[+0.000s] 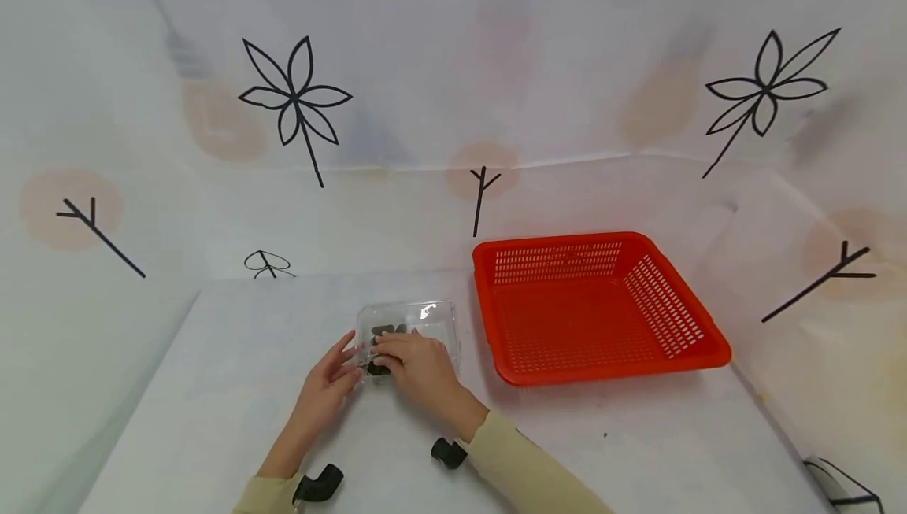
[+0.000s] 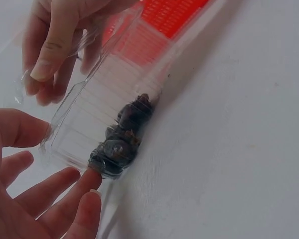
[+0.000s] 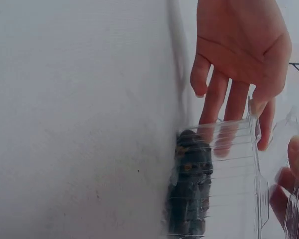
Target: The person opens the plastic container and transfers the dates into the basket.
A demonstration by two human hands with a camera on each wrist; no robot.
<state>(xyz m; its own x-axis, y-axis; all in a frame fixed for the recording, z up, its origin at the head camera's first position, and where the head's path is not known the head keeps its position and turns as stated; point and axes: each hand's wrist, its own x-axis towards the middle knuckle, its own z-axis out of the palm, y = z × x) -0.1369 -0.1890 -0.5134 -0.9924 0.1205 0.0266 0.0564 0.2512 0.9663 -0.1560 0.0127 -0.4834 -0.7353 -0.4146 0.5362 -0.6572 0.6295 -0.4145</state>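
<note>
A clear plastic clamshell box (image 1: 428,317) lies on the white-covered table, a cluster of small dark fruits (image 2: 120,142) along its bottom; their kind I cannot tell. At the near left corner my left hand (image 1: 327,384) holds the box, with its thumb on the rim and fingertips (image 3: 224,142) against the end wall. My right hand (image 1: 425,372) reaches across the top, thumb and fingers bent around the edge of the clear lid (image 3: 291,214). A gap shows between lid and rim in the right wrist view. In the head view that hand hides part of the box.
A red plastic basket (image 1: 506,376) with slotted sides stands right of the box, nothing in it. Black wrist devices (image 1: 320,484) show at both sleeves. White cloth with black plant drawings (image 1: 294,95) hangs behind and at the sides.
</note>
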